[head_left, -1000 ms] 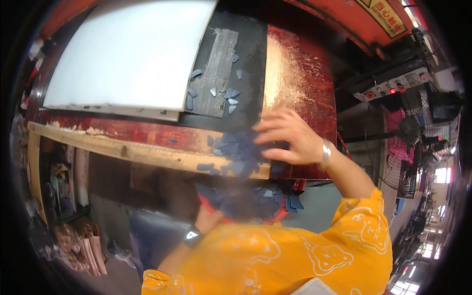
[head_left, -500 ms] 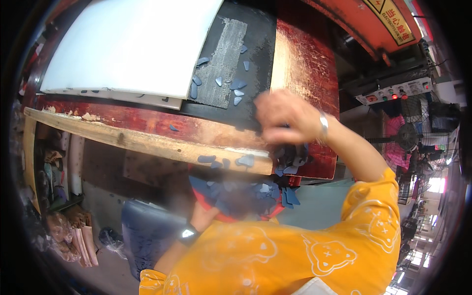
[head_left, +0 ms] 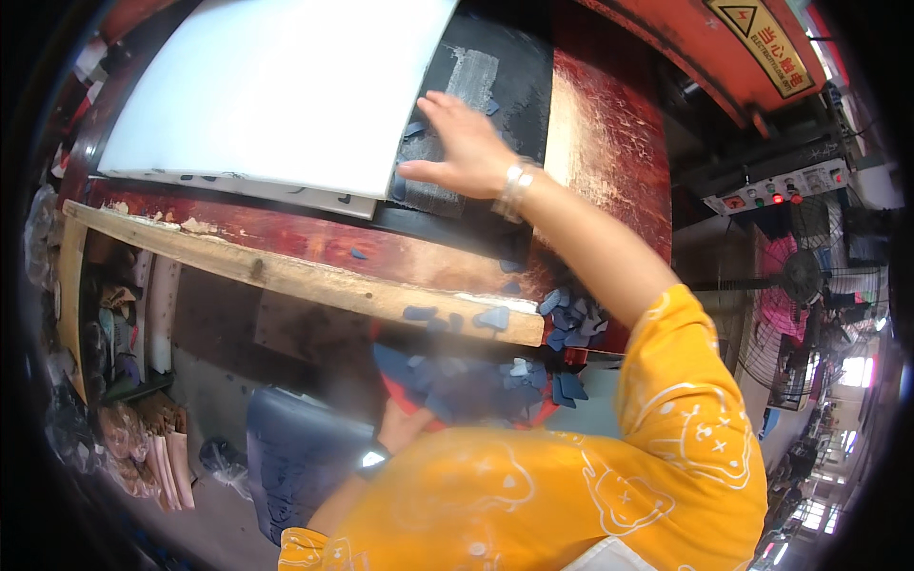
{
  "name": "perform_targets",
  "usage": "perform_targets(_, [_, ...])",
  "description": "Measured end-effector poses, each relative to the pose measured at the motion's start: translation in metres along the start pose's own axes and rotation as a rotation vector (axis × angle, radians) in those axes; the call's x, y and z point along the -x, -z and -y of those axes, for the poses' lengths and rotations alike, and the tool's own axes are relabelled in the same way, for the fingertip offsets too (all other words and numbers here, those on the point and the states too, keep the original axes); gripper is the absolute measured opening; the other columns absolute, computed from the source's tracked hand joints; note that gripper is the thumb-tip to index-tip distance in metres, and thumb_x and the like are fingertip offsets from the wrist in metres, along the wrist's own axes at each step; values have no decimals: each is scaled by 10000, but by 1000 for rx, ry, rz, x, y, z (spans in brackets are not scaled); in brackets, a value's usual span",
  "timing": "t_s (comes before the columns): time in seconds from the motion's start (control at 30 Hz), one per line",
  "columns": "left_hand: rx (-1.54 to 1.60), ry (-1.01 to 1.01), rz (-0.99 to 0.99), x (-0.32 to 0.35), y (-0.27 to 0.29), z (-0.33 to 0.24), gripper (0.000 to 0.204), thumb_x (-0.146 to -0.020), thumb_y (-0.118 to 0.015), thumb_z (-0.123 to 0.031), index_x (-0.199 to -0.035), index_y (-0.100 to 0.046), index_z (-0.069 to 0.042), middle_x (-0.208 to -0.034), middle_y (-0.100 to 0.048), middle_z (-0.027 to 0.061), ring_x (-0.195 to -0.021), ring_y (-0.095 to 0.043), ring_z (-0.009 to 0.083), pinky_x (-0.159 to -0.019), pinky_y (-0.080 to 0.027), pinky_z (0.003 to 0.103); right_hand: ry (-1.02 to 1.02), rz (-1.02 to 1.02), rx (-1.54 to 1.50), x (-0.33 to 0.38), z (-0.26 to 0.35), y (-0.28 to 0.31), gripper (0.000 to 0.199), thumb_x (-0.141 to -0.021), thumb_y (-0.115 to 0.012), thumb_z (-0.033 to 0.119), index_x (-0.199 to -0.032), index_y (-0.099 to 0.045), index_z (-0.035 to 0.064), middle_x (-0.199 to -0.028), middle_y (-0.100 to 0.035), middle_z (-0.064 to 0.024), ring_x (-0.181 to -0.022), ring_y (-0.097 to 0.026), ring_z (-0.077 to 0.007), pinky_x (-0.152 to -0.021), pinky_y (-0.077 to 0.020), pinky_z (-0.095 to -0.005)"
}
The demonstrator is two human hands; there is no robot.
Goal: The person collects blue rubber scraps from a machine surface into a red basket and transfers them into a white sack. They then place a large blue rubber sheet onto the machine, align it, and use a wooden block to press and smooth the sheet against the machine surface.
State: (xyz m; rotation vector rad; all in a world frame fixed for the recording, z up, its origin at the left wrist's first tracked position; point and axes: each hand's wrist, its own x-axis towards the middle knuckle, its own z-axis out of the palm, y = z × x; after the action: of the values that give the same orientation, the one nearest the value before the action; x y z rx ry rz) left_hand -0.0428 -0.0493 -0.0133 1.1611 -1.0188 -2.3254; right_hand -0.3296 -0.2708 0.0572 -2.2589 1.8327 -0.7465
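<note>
Slate-blue pieces [head_left: 568, 335], flat, angular; right grip [head_left: 464, 150] released, left grip [head_left: 404, 426] grasping red container [head_left: 398, 390].

The right hand [head_left: 468, 152] spreads its fingers over a black mat [head_left: 526, 105] beside a white board [head_left: 286, 90], while the left hand [head_left: 405, 425] grips a red tub [head_left: 401, 396] of blue pieces [head_left: 490, 385] by the table [head_left: 614, 152], where more lie scattered

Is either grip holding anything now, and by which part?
The left grip holds the red container by its near left side; the right grip is open, with nothing visibly held.
</note>
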Motion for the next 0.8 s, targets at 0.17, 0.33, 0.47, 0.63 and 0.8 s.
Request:
perform_targets(0.17, [37,-51,46,-2,3,4,271,-853,-614,-46,-1115,-589,23,-1040,-637,57,-953,-605,151,-830,-485,305,205,-1,-19,47,22,2,342,-832,-654,274,-1109,-594,83,-1307,-526,-152,-1298,-409,-344,-1080,-309,-465])
perform_targets(0.33, [11,-66,27,-2,4,7,294,-809,-592,3,-1101,-569,22,-1048,-642,29,-943,-605,133,-845,-471,287,-27,288,-71,47,43,47,277,-805,-643,217,-1036,-592,74,-1251,-550,-170,-1245,-460,-325,-1029,-378,-427])
perform_targets(0.47, [-35,-115,47,2,0,7,309,-805,-597,4,-1112,-562,21,-1046,-640,27,-964,-596,130,-863,-463,291,-90,192,-81,20,54,24,696,-776,-674,355,-1319,-429,-5,-1401,-384,-226,-1350,-313,-356,-1122,-241,-451])
perform_targets(0.63, [41,-42,-20,5,-2,11,323,-805,-607,3,-1124,-559,21,-1067,-637,41,-974,-600,142,-865,-467,299,230,505,-25,48,54,46,437,-800,-660,355,-1136,-602,80,-1301,-491,-149,-1283,-394,-324,-1046,-328,-445])
perform_targets(0.8, [-92,-130,-14,4,-6,11,333,-819,-616,-46,-1138,-569,36,-1037,-642,73,-919,-616,152,-811,-492,307,568,297,-360,53,84,29,451,-782,-693,362,-1167,-624,137,-1321,-479,-166,-1216,-450,-345,-1012,-373,-421])
